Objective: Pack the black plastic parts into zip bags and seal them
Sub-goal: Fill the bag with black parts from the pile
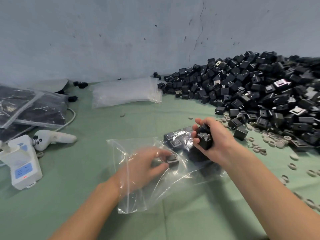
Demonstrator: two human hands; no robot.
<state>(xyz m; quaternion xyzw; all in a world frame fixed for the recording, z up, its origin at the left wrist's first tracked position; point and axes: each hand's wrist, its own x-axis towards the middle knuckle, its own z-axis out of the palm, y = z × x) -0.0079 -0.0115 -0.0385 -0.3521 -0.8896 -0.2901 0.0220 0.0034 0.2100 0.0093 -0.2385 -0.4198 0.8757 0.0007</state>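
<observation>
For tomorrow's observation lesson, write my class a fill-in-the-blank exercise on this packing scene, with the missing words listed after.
1. The right hand holds a few black parts, while the left hand pinches another black part inside the clear ____.
2. The big pile of loose parts lies to the person's ____.
3. The cloth on the table is ____.
4. The filled bags lie on the far ____.

Missing words: bag, right, green, left.

Left hand (147, 164) reaches forward, palm down, inside the clear plastic zip bag (136, 196), fingertips pinching a small black square plastic part (173, 160). Right hand (214, 137), forearm angling in from the right, curls round a clutch of black plastic parts (204, 138), perhaps two.
</observation>
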